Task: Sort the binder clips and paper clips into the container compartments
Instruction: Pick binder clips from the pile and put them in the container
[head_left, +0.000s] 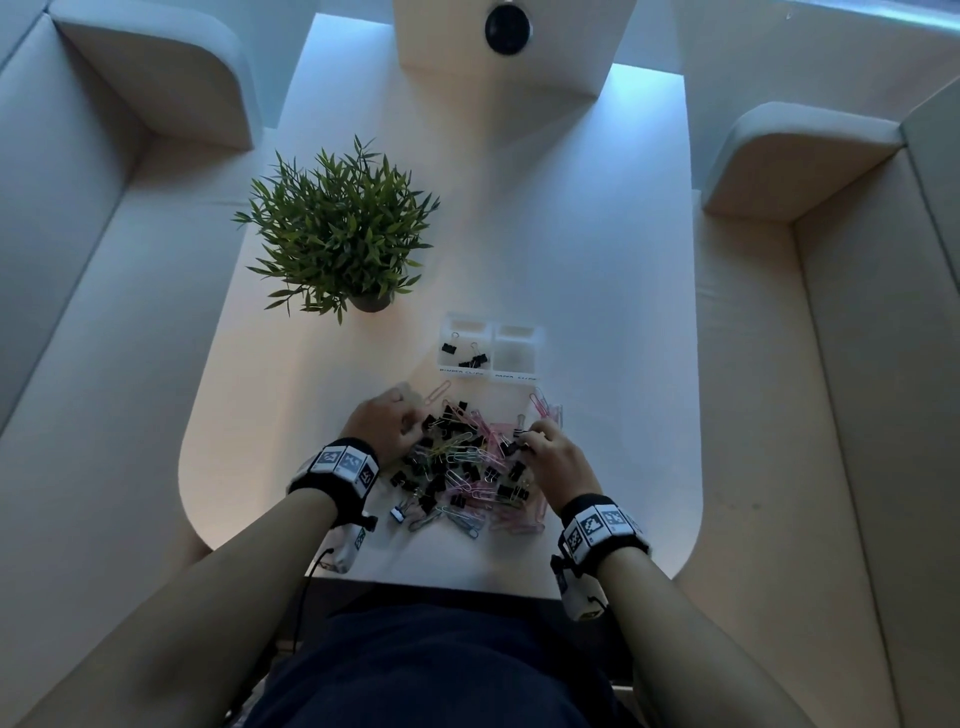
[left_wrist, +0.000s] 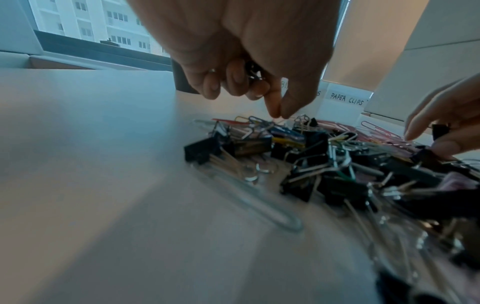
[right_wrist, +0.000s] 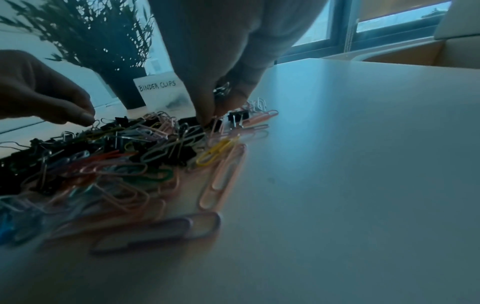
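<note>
A plant stands far left on your tabletop. Your left hand pinches at the pile, binder clips tucked in its curled fingers. The container sits beyond. Your right hand pinches a binder clip.

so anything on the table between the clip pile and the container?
Nothing visible. The strip of table between the pile and the container is bare apart from a stray pink paper clip. The plant stands off to the left.
</note>
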